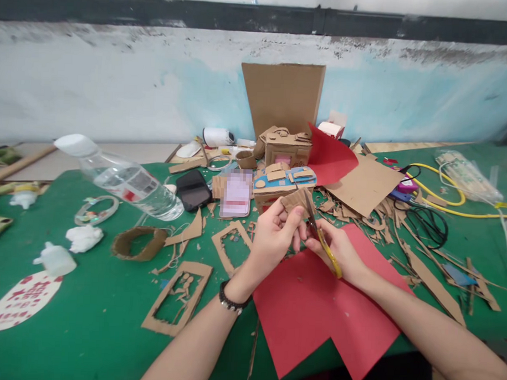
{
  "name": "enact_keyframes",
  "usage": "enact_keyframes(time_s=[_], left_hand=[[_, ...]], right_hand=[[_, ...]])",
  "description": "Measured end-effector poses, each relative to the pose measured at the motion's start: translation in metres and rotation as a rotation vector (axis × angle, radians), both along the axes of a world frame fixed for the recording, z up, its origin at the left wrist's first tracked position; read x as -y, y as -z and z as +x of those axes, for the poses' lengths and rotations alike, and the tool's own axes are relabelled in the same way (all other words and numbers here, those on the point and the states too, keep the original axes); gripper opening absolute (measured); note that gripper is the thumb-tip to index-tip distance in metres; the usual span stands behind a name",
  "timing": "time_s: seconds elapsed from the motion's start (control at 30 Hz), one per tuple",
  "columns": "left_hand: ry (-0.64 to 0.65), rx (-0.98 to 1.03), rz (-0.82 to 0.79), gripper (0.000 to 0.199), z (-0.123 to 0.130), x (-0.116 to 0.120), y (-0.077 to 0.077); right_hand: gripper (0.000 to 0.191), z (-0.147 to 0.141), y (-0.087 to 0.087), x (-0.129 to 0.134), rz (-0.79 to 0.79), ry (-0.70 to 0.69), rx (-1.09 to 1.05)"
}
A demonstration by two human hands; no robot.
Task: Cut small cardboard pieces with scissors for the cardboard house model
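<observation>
Fingers of left hand (272,234) clamped on cardboard piece (297,198), right hand (343,253) on scissors (325,248); blades at piece, trimming apparently unfinished. Near-left cardboard frame (161,326) cut out.

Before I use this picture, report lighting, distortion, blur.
Head view: soft light, no harsh shadows; head view: the clear plastic bottle leans outward, probably wide-angle stretch; head view: yellow-handled metal scissors look crisp, while mosaic blocks partly cover the lilac rectangular screen.
</observation>
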State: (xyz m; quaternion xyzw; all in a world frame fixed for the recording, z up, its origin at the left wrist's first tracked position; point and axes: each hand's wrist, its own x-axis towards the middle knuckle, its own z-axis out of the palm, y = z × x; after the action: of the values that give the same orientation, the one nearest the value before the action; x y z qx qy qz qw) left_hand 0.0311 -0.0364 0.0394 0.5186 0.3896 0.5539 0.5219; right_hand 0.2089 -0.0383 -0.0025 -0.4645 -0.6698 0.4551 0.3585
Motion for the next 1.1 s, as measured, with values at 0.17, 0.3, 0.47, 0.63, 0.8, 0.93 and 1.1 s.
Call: enact_keyframes(time_s=[0.17,0.3,0.47,0.63,0.8,0.93,1.1], left_hand=[[-0.057,0.011,0.023,0.044,-0.010,-0.003,-0.005],[-0.287,0.125,0.092,0.042,-0.028,-0.011,-0.013],[-0.362,0.214,0.105,0.045,-0.036,-0.015,-0.016],[-0.254,0.164,0.085,0.040,-0.028,-0.013,-0.007],[0.079,0.039,-0.056,0.044,-0.010,-0.006,0.004],[0.223,-0.006,-0.109,0.049,0.002,-0.001,0.007],[0.228,-0.024,-0.105,0.051,0.004,0.002,0.008]], right_hand=[[0.054,0.002,-0.005,0.000,-0.041,-0.047,-0.021],[0.043,0.017,-0.010,-0.006,0.020,-0.103,0.130],[0.046,0.040,-0.007,-0.021,0.336,-0.155,0.386],[0.032,0.043,-0.016,-0.023,0.418,-0.194,0.374],[0.040,0.039,-0.021,-0.016,0.631,0.022,0.119],[0.023,0.043,-0.017,-0.015,0.688,0.013,0.165],[0.022,0.049,-0.009,-0.017,0.776,-0.050,0.203]])
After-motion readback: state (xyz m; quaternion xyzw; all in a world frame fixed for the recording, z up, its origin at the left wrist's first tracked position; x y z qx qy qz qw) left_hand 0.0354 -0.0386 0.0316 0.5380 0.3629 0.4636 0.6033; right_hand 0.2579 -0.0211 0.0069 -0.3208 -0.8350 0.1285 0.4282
